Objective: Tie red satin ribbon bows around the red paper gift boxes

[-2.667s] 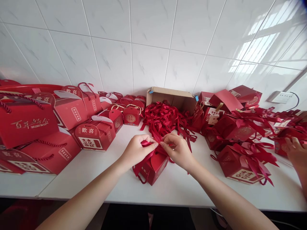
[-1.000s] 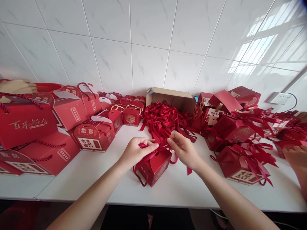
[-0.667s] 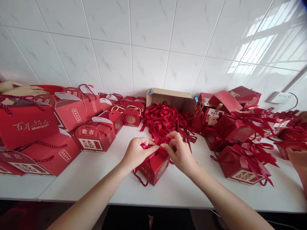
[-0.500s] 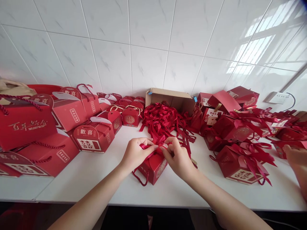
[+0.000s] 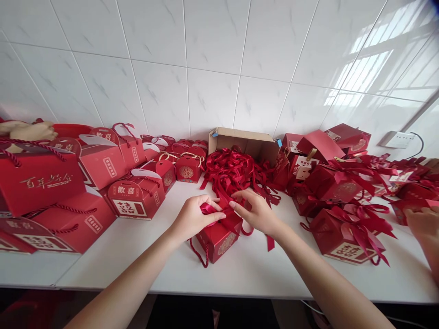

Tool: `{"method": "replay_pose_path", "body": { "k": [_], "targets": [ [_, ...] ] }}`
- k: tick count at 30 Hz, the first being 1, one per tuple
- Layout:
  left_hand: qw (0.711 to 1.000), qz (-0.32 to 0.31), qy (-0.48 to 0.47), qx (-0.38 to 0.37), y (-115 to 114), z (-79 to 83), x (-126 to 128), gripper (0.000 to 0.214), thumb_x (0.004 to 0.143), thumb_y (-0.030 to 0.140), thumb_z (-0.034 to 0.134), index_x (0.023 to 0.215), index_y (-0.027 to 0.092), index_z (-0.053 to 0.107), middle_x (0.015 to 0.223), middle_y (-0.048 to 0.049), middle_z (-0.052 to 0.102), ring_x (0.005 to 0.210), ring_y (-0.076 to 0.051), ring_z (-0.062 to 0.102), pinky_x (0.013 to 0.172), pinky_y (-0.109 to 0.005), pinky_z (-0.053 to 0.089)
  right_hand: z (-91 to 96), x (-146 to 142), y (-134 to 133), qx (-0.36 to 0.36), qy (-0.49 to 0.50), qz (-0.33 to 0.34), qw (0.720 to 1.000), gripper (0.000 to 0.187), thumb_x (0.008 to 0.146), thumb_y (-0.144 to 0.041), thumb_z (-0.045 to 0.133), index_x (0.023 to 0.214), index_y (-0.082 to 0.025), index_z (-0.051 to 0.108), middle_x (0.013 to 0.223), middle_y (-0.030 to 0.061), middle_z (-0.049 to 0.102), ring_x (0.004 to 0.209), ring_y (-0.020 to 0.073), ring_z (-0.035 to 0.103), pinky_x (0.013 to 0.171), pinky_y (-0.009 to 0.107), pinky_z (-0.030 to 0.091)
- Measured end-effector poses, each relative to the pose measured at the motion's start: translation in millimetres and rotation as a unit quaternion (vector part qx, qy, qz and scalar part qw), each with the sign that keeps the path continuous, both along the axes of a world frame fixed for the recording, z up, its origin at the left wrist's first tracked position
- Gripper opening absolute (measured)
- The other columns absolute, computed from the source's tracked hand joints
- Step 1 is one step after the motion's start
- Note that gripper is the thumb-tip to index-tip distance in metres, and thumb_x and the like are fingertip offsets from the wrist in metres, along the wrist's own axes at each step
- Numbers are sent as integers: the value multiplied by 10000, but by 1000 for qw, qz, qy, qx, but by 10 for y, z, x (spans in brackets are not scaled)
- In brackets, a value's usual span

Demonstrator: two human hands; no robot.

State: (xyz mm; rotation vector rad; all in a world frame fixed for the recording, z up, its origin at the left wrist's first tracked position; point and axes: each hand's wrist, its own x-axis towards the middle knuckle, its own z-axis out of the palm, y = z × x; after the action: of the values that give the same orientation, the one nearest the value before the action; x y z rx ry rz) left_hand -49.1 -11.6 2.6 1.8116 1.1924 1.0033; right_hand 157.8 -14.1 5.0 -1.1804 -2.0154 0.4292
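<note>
A small red gift box [image 5: 217, 240] with a cord handle stands on the white counter [image 5: 144, 246] in front of me. A red satin ribbon [image 5: 210, 209] lies across its top. My left hand [image 5: 192, 216] is closed, pinching a loop of that ribbon at the box's left top. My right hand [image 5: 258, 211] pinches the ribbon on the right side, fingers curled over it. Both hands touch the box top.
A heap of loose red ribbons [image 5: 236, 171] spills from an open cardboard box [image 5: 245, 139] behind. Red boxes with cord handles [image 5: 135, 194] crowd the left. Ribbon-tied boxes [image 5: 343, 228] fill the right. Other people's hands show at far left [image 5: 32, 131] and far right [image 5: 420, 224].
My hands have kept working the ribbon over the box top; the right hand swung out and came back. The box shifted slightly. The other hands at left and right moved a little.
</note>
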Motion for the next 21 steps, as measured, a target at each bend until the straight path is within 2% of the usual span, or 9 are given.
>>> {"method": "replay_pose_path", "body": {
  "k": [2, 4, 7, 13, 18, 21],
  "targets": [
    [1000, -5, 5, 8, -21, 13, 4, 222, 672, 386, 767, 739, 194, 677, 1073, -104, 733, 1075, -289, 648, 940, -399, 485, -46, 3, 54, 7, 2, 16, 1000, 304, 925, -401, 491, 715, -187, 541, 725, 13, 534, 655, 136, 490, 603, 253, 398],
    [1000, 5, 3, 9, -33, 14, 13, 216, 694, 384, 749, 736, 189, 669, 1081, -119, 729, 1094, -288, 641, 945, -397, 479, -105, -13, 65, 6, 15, 14, 1000, 369, 943, -399, 450, 638, -191, 449, 614, -20, 447, 562, 114, 399, 531, 238, 338],
    [1000, 16, 6, 14, -32, 3, 26, 196, 699, 364, 740, 710, 186, 661, 1096, -123, 721, 1082, -285, 645, 956, -402, 468, -161, -29, 51, 12, 21, 11, 1000, 358, 948, -394, 442, 651, -199, 401, 556, -44, 388, 520, 106, 323, 493, 230, 281],
    [1000, 16, 23, 11, -4, -22, 13, 183, 681, 354, 744, 707, 183, 683, 1131, -119, 704, 1042, -279, 655, 978, -419, 450, -218, 27, 24, 42, 19, -20, 999, 344, 929, -366, 482, 644, -203, 379, 573, -30, 433, 539, 115, 358, 532, 234, 297],
    [1000, 9, 1, -16, 26, -22, -37, 194, 664, 350, 753, 690, 175, 673, 1139, -132, 701, 1074, -293, 643, 979, -433, 458, -281, 70, 6, 29, 39, -27, 998, 382, 928, -424, 479, 631, -203, 388, 571, -27, 424, 546, 120, 361, 543, 239, 308],
    [999, -21, -28, -31, 60, 17, -57, 236, 684, 390, 745, 654, 176, 649, 1070, -127, 724, 1086, -301, 633, 991, -448, 452, -247, 101, 16, 5, 49, -19, 999, 402, 948, -474, 418, 659, -198, 462, 572, -24, 439, 539, 121, 393, 537, 237, 339]
  ]
}}
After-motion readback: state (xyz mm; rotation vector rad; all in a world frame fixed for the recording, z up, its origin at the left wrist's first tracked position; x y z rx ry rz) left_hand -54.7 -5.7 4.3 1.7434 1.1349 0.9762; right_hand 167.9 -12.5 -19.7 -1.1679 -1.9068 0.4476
